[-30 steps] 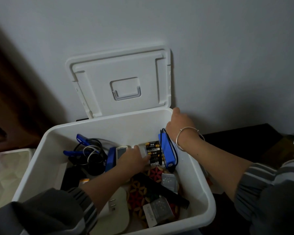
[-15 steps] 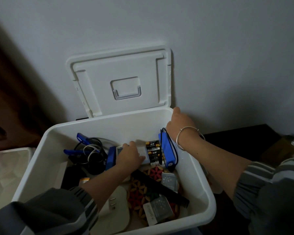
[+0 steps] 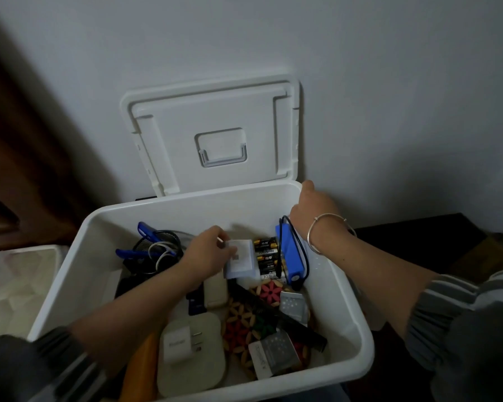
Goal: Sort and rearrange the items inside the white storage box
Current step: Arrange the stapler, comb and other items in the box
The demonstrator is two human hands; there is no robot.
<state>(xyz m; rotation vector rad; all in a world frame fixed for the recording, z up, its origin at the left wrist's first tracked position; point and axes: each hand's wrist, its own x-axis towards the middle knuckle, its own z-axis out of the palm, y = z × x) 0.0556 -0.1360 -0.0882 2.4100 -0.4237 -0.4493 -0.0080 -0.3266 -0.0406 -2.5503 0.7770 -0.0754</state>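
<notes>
The white storage box (image 3: 349, 309) stands open in front of me, full of small items. My left hand (image 3: 208, 253) reaches deep inside and pinches a small white packet (image 3: 241, 261) at its left edge. Right of the packet lie packs of batteries (image 3: 266, 256) and a blue power bank (image 3: 289, 256) wrapped with a black cable. My right hand (image 3: 312, 211), with a silver bracelet on the wrist, grips the box's far right rim above the power bank.
The lid (image 3: 215, 137) leans upright against the wall behind the box. Inside lie a tangle of black and white cables (image 3: 157, 250), a white charger plug (image 3: 177, 345), patterned wooden coasters (image 3: 244, 323) and a long black bar (image 3: 285, 317). A pale bin (image 3: 15, 285) stands left.
My left hand has slid right from the small white device and blue case to the white packet and taken hold of its edge. My right hand has stayed on the rim.
</notes>
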